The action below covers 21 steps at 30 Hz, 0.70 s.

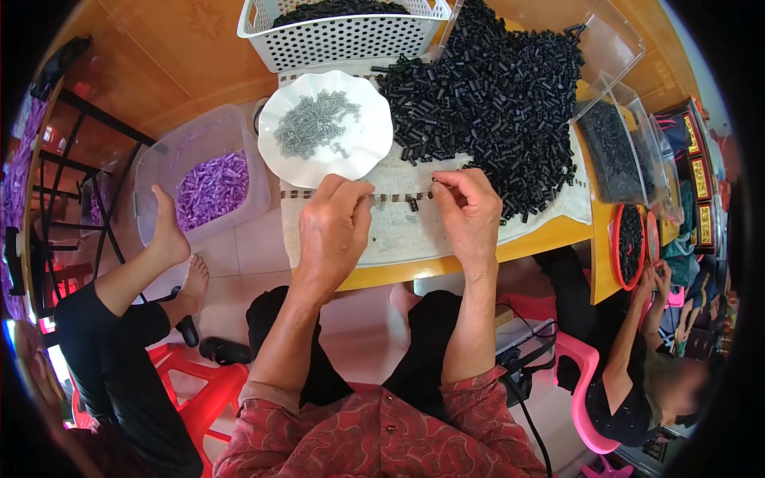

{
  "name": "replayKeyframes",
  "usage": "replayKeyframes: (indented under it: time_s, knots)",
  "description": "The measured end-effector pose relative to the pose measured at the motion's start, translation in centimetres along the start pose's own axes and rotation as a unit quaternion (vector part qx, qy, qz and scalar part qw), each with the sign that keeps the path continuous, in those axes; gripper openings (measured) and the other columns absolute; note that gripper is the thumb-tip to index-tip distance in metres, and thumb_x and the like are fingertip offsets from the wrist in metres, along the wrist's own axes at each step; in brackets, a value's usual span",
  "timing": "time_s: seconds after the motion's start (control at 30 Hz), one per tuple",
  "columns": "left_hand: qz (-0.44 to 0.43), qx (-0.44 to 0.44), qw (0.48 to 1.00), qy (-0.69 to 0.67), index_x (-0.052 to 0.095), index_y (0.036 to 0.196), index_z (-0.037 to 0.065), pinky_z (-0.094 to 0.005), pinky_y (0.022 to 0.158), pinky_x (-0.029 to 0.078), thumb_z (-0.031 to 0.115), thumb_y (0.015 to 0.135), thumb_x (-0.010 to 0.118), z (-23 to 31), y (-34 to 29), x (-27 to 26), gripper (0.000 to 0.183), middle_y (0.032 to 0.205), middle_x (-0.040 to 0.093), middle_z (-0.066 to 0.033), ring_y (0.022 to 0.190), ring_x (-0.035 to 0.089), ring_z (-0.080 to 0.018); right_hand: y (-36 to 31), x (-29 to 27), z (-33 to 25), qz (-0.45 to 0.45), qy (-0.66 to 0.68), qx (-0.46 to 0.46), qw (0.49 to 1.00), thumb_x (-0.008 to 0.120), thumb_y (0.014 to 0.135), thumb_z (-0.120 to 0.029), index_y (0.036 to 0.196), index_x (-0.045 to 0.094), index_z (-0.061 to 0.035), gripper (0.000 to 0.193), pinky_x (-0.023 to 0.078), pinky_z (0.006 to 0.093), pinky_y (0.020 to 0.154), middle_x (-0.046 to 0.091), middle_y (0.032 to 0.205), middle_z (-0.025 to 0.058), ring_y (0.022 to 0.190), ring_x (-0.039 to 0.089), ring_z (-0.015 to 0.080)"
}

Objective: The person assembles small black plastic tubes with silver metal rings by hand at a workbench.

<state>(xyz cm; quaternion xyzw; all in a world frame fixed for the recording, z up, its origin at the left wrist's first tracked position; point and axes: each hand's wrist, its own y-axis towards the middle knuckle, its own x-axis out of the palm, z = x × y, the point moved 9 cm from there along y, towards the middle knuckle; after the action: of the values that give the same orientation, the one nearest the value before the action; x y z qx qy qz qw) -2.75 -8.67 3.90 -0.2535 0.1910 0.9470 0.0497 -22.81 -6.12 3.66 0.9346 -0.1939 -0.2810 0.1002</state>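
Observation:
My left hand (336, 231) is closed in a pinch by the near rim of a white scalloped plate (370, 151); anything between its fingertips is too small or hidden to make out. On the plate lies a heap of small clear plastic pieces (311, 123). To the right, my right hand (470, 211) pinches a tiny dark piece (434, 182) between thumb and forefinger. One small black tube-like piece (413, 205) rests on the pale cloth (390, 239) between my hands. A large pile of small black tube-like pieces (494, 95) spreads beyond my right hand.
A white perforated basket (351, 46) with black pieces stands at the back. Clear boxes (617, 151) are at the right. A clear tub (239, 131) of purple pieces sits left. A person sits left near a red stool (199, 390); a co-worker handles a red-rimmed tray (617, 247).

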Motion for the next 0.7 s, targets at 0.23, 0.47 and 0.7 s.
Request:
replayKeyframes:
  time_s: [0.23,0.47,0.7]
  knots:
    - [-0.040,0.006,0.999,0.008,0.066,0.090,0.001,-0.0413,0.065,0.049,-0.001,0.079,0.065,0.0,-0.5,1.1,0.011,0.084,0.059,-0.0132,0.073,0.061,-0.0328,-0.3,2.0,0.1,-0.047,-0.046,-0.012,0.998,0.067,0.077,0.003,0.091,0.069,-0.0030,0.014,0.049,0.0316,0.059,0.062,0.083,0.0099,0.065,0.063,0.0225]
    - [-0.049,0.006,0.996,0.068,0.067,0.090,0.003,-0.0417,0.067,0.050,0.001,0.079,0.065,0.2,-0.7,1.3,0.011,0.086,0.058,-0.0127,0.077,0.062,-0.0325,-0.2,1.3,-0.1,-0.008,-0.044,-0.015,0.999,0.066,0.078,0.005,0.093,0.068,-0.0030,0.017,0.050,0.0324,0.059,0.063,0.084,0.0109,0.065,0.064,0.0234]
    - [-0.001,-0.012,0.997,0.081,0.066,0.088,0.002,-0.0422,0.065,0.050,-0.001,0.079,0.062,-1.1,0.0,-1.9,0.011,0.084,0.060,-0.0129,0.073,0.062,-0.0340,-0.1,0.9,-0.9,0.020,-0.034,-0.050,0.998,0.066,0.077,0.006,0.091,0.068,-0.0025,0.017,0.050,0.0289,0.057,0.062,0.083,0.0100,0.063,0.063,0.0208]
